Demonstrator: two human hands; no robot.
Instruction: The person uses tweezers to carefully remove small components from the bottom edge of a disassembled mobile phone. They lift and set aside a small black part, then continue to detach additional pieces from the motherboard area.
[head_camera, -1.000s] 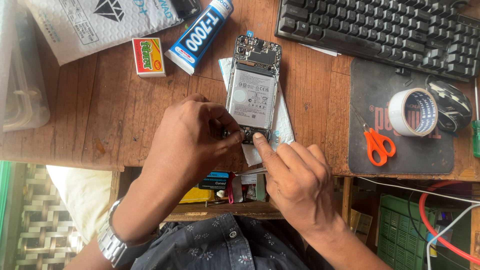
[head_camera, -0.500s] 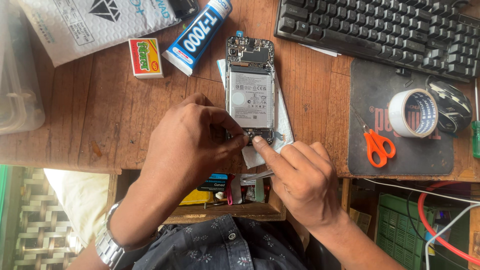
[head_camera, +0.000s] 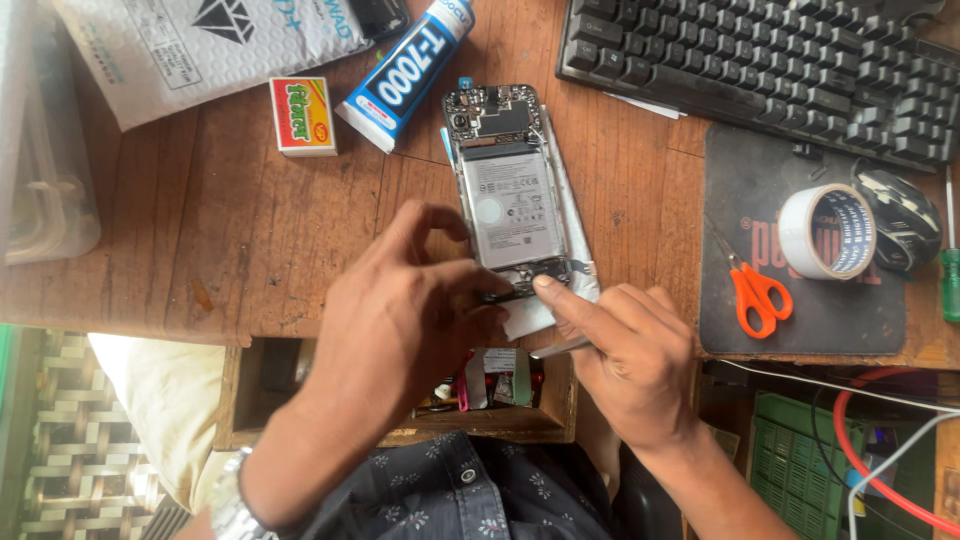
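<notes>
While both hands pinch its near end, opened phone (head_camera: 512, 190) points away.

I sit at my brown wooden desk (head_camera: 180, 250). Its top is scratched and worn. Soft daylight falls on it. Under the front edge, an open wooden drawer (head_camera: 400, 425) sticks out toward me. Down past the left corner I see a woven patterned mat (head_camera: 60, 440). Under the right corner stands a green crate (head_camera: 800, 450).

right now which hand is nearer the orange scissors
Right. The right hand lies just left of the orange scissors; the left hand is farther left, beyond the opened phone.
</notes>
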